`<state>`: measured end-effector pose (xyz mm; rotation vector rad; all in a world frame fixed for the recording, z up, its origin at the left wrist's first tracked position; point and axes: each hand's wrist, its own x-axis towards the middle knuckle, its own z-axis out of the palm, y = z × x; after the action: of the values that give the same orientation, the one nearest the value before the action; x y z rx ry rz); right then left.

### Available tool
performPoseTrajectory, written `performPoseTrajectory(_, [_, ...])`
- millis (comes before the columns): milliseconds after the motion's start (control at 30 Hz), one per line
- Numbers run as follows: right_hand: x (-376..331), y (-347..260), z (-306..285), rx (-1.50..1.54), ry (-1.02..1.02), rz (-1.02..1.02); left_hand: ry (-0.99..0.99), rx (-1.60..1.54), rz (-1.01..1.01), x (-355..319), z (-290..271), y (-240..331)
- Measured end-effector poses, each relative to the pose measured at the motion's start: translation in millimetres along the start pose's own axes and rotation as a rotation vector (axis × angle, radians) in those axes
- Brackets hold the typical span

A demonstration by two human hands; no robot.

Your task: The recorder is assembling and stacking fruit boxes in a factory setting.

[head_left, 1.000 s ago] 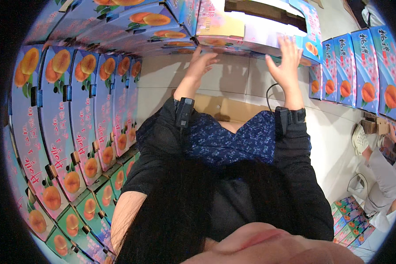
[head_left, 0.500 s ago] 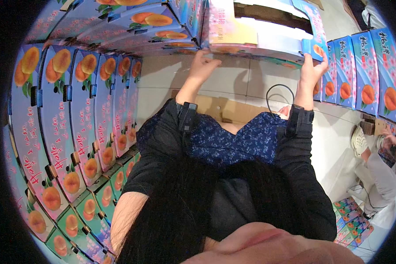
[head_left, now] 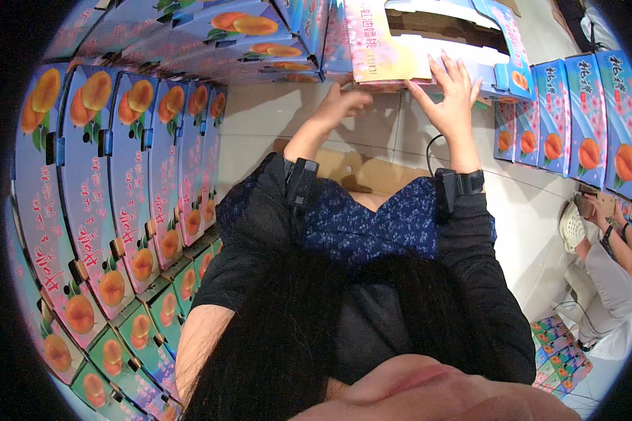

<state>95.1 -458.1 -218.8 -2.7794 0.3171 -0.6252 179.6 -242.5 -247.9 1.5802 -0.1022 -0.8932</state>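
At the top centre is a cardboard fruit box (head_left: 383, 67), printed in white, yellow, pink and blue, with a wide opening in its upper face. My right hand (head_left: 448, 102) lies against its near edge with fingers spread on the white panel. Just short of the box's near left corner, my left hand (head_left: 333, 112) is held in the air, slightly blurred. Its fingers are parted and loosely bent, with nothing seen between them. The inside of the box is dark, and its contents cannot be made out.
Blue-and-pink fruit boxes (head_left: 88, 182) are stacked along my left, above green boxes (head_left: 140, 330). More blue boxes (head_left: 253, 31) stand at the top left, and a row (head_left: 586, 116) at the right. A person (head_left: 607, 263) is at the far right, holding a phone-like object.
My right hand has left the box's right corner and moved left onto its near edge, fingers now spread. My left hand has shifted slightly right. The box sits a little farther right.
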Motion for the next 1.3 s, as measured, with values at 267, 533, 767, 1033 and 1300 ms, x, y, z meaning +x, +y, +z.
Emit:
performPoseTrajectory(267, [0.4,1.6,1.8,0.200,0.031,0.029,0.058,-0.178,-0.149,10.9,-4.4,-11.5])
performPoseTrajectory(533, [2.4,10.5,2.1,0.311,0.074,0.081,-0.090,-0.142,-0.176,-0.2,4.8,-3.7])
performPoseTrajectory(767, [1.7,4.8,-5.9,0.216,0.225,0.058,-0.279,-0.126,-0.177,-6.1,11.1,-13.9])
performPoseTrajectory(1033, [0.6,32.6,-50.9,0.520,0.004,0.119,-0.699,-0.021,-0.199,-51.5,27.4,24.3])
performPoseTrajectory(1300, [-11.1,35.2,-50.7,0.209,-0.179,0.210,-0.049,-0.471,-0.245,13.6,-6.8,-3.3])
